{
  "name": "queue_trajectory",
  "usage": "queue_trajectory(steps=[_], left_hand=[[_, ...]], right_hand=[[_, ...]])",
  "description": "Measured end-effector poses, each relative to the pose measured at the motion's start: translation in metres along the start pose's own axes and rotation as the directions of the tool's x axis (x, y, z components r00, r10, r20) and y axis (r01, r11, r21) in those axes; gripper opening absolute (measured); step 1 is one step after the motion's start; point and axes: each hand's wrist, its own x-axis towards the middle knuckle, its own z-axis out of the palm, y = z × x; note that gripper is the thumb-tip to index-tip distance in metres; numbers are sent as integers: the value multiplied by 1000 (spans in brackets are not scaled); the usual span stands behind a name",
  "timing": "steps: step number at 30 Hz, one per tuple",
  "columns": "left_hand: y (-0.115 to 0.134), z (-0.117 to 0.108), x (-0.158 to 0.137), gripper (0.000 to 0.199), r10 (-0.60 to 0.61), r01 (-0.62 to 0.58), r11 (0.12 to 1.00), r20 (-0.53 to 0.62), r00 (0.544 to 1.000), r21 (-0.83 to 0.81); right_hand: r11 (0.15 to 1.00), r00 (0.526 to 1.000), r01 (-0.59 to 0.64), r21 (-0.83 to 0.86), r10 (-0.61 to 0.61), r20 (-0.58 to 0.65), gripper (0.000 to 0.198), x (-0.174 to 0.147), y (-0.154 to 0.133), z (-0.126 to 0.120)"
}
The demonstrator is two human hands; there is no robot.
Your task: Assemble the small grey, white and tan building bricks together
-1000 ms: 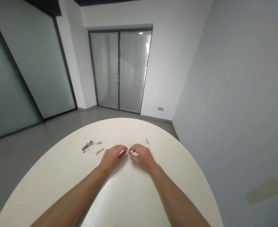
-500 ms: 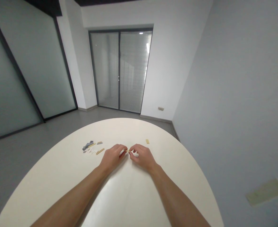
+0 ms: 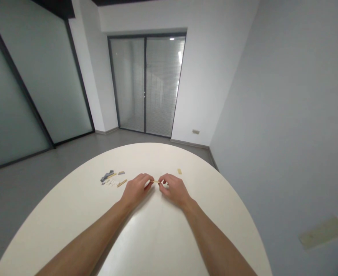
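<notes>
A small, thin tan piece (image 3: 156, 181) stretches between my two hands above the middle of the table. My left hand (image 3: 139, 188) pinches its left end between thumb and fingers. The right end sits in the fingertips of my right hand (image 3: 173, 188). It looks like a little building-block strip, but it is too small to name surely. Left of my left hand lies a longer tan strip (image 3: 122, 183). Beyond that is a loose group of grey pieces (image 3: 107, 176) with small white pieces (image 3: 111, 183) in front.
The round white table (image 3: 154, 237) holds everything. A flat yellowish rectangle (image 3: 179, 171) lies beyond my right hand. A small grey and tan piece (image 3: 121, 173) rests right of the grey group. A plain wall (image 3: 286, 115) stands to the right.
My right hand has shifted slightly right, so the fingertips are farther apart and more of the tan piece shows between them. The pieces on the table stay where they were.
</notes>
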Motion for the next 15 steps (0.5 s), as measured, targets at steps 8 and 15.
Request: queue_trajectory(steps=[8,15], left_hand=[[2,-2,1,11,2,-2,1000,-10,1000,-6],[4,-4,1,11,7,-7,1000,-12,1000,-11]], right_hand=[[1000,1000,-19,-6,19,17,11,0,2,0],[999,999,-38,-21,38,26,10,1,0,-1]])
